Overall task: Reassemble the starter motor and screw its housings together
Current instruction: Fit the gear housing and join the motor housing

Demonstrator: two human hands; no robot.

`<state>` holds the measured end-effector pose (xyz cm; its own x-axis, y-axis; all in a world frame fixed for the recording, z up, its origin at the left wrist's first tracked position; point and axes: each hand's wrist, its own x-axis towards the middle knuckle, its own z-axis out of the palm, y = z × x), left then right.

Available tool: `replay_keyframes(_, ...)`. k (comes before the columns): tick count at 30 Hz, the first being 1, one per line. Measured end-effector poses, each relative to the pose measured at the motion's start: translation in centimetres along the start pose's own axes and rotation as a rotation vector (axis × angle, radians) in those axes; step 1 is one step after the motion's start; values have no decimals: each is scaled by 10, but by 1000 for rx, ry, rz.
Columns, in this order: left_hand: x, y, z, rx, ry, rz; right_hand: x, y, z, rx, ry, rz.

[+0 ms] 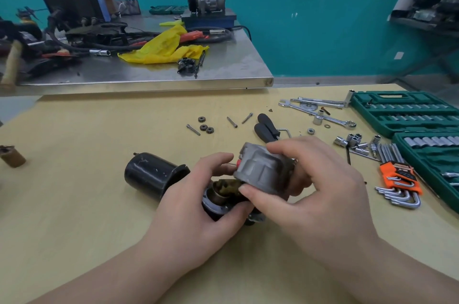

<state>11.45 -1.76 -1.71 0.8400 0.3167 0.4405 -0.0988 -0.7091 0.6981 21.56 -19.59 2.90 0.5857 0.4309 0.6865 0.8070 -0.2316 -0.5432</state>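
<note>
**Seating the grey housing on the dark motor part**

Right hand (pixel 315 179) curled around the grey cast housing (pixel 260 167), thumb at its lower rim and fingers over the top and far side. Left hand (pixel 198 206) wrapped under and around the dark round part (pixel 223 200), holding it just above the wooden table (pixel 74 204). Housing tilted, its open rim touching or nearly touching the dark part; hard to say which, since the fingers cover the joint. A brownish greasy bore visible inside the dark part, between the two hands.

Black cylindrical motor case (pixel 151 174) lying on its side just beside the left hand, open end toward the hands. Farther back on the table, three small gears (pixel 205 126) close together and three long bolts (pixel 232 121) spread near them, all not yet fitted.

To do this step well: first bring the housing square to the dark part, not tilted as now. Then turn slowly until the shapes of both rims agree, and only then press down. No force if resistance comes; better to lift, look inside, and try again. Probably wise to check whether the three gears belong inside before closing, because they remain outside. Bolt holes to be lined up before reaching for the bolts. Firm support from below with the left hand, so the greasy part does not slip.
</note>
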Motion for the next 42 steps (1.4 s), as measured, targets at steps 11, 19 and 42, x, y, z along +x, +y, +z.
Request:
replay_keyframes(11,2,-1,2,-37,1,11,-2,-11,8,-326,-46,-184)
replay_keyframes(19,6,-3,0,-221,92,-95,-7,13,5,-101,-171,-117)
replay_keyframes(42,7,-4,-2,-284,146,-169,10,70,10,488,-559,397)
